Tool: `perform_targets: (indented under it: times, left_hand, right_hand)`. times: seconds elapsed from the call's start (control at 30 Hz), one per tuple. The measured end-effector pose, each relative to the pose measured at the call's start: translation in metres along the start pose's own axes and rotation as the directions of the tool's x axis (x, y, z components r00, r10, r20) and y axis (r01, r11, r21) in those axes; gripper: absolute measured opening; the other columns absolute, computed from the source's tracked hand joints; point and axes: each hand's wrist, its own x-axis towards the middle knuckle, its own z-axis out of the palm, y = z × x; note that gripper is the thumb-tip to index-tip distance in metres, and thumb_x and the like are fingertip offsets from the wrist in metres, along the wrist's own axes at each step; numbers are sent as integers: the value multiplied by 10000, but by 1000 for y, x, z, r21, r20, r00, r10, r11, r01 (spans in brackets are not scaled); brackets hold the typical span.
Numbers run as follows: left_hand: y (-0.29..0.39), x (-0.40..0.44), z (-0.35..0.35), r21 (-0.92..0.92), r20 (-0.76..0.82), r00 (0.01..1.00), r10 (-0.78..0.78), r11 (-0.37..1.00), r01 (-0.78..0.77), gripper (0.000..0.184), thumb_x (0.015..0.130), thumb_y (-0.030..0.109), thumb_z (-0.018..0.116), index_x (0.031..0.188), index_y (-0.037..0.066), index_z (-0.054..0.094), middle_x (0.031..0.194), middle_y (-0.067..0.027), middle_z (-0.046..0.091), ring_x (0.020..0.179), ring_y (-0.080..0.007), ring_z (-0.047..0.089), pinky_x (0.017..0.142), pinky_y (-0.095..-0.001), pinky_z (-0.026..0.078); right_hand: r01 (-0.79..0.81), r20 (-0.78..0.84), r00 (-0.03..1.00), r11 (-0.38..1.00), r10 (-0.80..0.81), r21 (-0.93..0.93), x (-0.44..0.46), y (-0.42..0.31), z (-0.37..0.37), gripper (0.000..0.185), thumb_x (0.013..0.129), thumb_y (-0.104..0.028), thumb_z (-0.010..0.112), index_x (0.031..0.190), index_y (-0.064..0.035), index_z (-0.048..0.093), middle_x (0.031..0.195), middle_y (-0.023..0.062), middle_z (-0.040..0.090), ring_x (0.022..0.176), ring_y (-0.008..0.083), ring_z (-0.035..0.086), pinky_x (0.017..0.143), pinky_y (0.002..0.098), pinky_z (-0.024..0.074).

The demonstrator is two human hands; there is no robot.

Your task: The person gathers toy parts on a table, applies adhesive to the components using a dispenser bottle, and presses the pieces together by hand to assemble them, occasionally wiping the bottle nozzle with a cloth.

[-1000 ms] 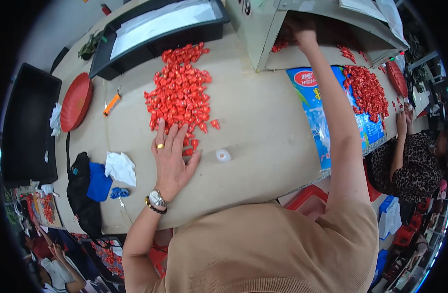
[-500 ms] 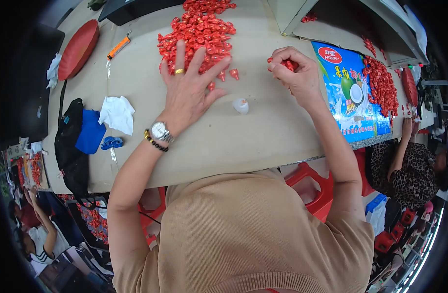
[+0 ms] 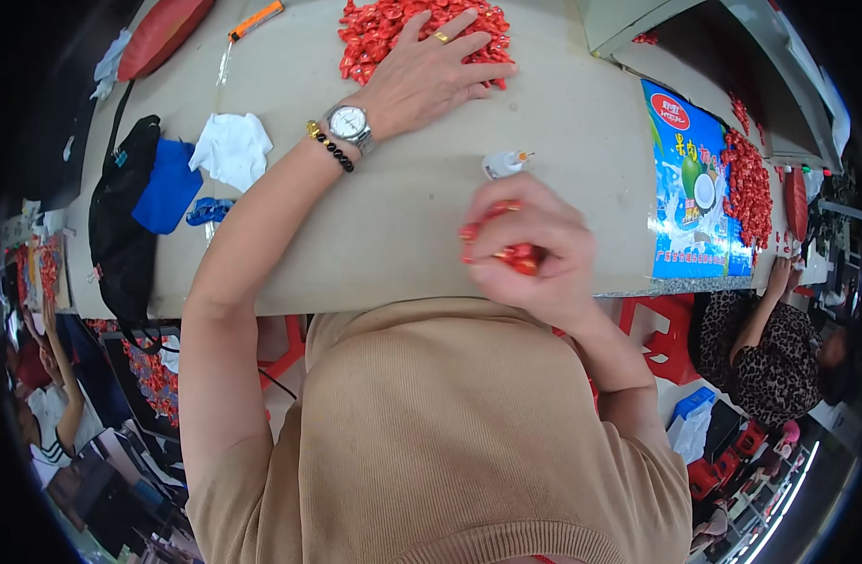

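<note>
A heap of small glossy red pieces (image 3: 365, 47) lies at the far side of the table. My left hand (image 3: 433, 70), with a ring, rests palm down on the heap's near edge, its fingers spread. Close to my body, above the table's front part, my right hand (image 3: 534, 249) is curled around a cluster of the red pieces (image 3: 520, 256), some with gold showing. Just beyond that hand is a small white bottle (image 3: 504, 164) with a thin pointed tip, apart from the fingers.
On the left lie a white cloth (image 3: 232, 150), a blue cloth (image 3: 168, 188), a black bag (image 3: 121, 226), an orange cutter (image 3: 257, 19) and a red tray (image 3: 163, 38). To the right, a blue printed carton sheet (image 3: 680, 207) bears more red pieces (image 3: 748, 188). A co-worker (image 3: 764, 348) sits beyond it.
My right hand has come down toward my body, still closed on red pieces. My left hand has moved over the heap, which looks more gathered. The view has shifted slightly.
</note>
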Motion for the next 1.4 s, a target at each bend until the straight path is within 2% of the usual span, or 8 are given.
perform_targets:
  times: [0.1,0.17,0.27,0.3,0.33,0.4,0.83,1.4]
  left_hand:
    - [-2,9,-15,-178,465,882,-78,967,180,536,887,268,592,1392,174,437,1425,-174,385,1381,-311,246,1117,-459,181]
    - [-20,-13,22,-174,-409,907,94,968,-179,482,862,248,618,1313,112,515,1291,-162,517,1279,-354,389,1086,-461,244]
    - [-7,-32,-47,-497,-79,961,-264,846,192,520,855,226,629,1347,137,486,1297,-158,520,1285,-357,384,1058,-438,304]
    - [-14,-20,-34,-586,-579,805,-129,752,-301,557,811,286,684,1270,29,500,1204,-219,525,1187,-374,444,978,-424,383]
    - [-15,-35,-33,-589,-573,809,-134,754,-292,557,811,286,684,1270,29,500,1204,-219,525,1187,-374,444,978,-424,383]
    - [-3,-70,-52,-599,-236,815,-529,740,307,282,865,157,627,1145,132,649,1107,-73,639,1129,-244,530,909,-383,433]
    - [37,-122,-50,-699,-116,581,-805,482,528,199,822,54,648,1015,55,692,931,-88,669,914,-172,569,815,-275,458]
    - [15,-102,-39,-533,105,624,-774,486,692,227,747,31,686,971,16,656,890,-116,680,657,-200,617,619,-303,502]
  right_hand:
    - [63,-33,997,990,-67,-128,12,24,38,103,676,-44,694,733,-68,611,916,65,588,750,157,598,630,251,483]
    - [149,-14,986,921,-165,-359,21,40,55,123,670,-68,707,741,-80,608,930,42,579,731,166,590,605,255,487]
    - [207,80,975,707,-208,-676,28,50,65,164,654,-100,727,758,-98,601,953,10,560,726,175,576,552,262,488]
    - [198,127,979,599,-159,-776,30,52,68,185,644,-109,734,767,-102,596,963,0,550,739,176,569,523,264,486]
    - [199,130,979,605,-157,-771,31,54,70,185,644,-109,734,767,-102,596,963,0,550,739,176,569,523,264,486]
    - [165,119,986,551,-120,-818,29,56,70,230,650,-169,752,805,-119,591,975,2,543,843,180,556,560,277,495]
    - [196,77,977,704,-198,-682,33,63,60,336,712,-240,725,989,-79,624,1166,93,574,1107,291,539,831,393,490]
    - [299,-316,864,904,-393,-305,-24,40,-18,311,783,94,573,1058,-15,478,805,131,600,633,175,559,618,254,468]
